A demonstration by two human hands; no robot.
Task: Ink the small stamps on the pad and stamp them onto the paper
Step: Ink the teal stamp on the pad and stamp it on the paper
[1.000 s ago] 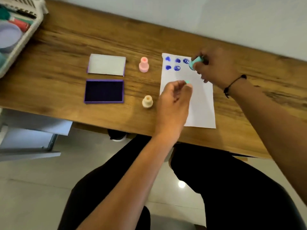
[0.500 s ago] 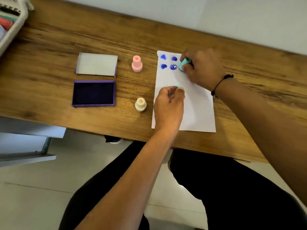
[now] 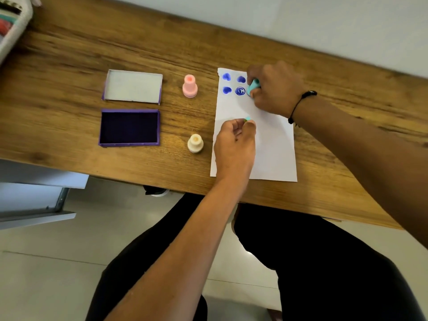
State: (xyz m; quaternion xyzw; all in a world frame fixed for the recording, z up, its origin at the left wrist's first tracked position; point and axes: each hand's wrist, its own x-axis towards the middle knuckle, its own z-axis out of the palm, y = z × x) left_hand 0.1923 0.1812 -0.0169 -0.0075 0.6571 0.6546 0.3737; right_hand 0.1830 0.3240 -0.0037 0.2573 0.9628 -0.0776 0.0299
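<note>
Wooden bench (image 3: 69, 54): right hand (image 3: 275, 89) fingers clamp small teal stamp (image 3: 253, 85) onto white paper sheet (image 3: 273, 147) to print; left hand (image 3: 234, 147) pinches a teal bit, steadying.

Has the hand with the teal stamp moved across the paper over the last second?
Yes. The right hand and its teal stamp shifted left along the paper, now covering the spot beside the ring print where another print showed earlier.

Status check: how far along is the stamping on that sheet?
Done: four blue prints sit at the paper's top left. In hand: the right hand presses a teal stamp down beside them, while the left hand holds a small teal piece, possibly its cap. Left: the pink stamp and cream stamp stand untouched near the open ink pad; most of the sheet is blank.
</note>
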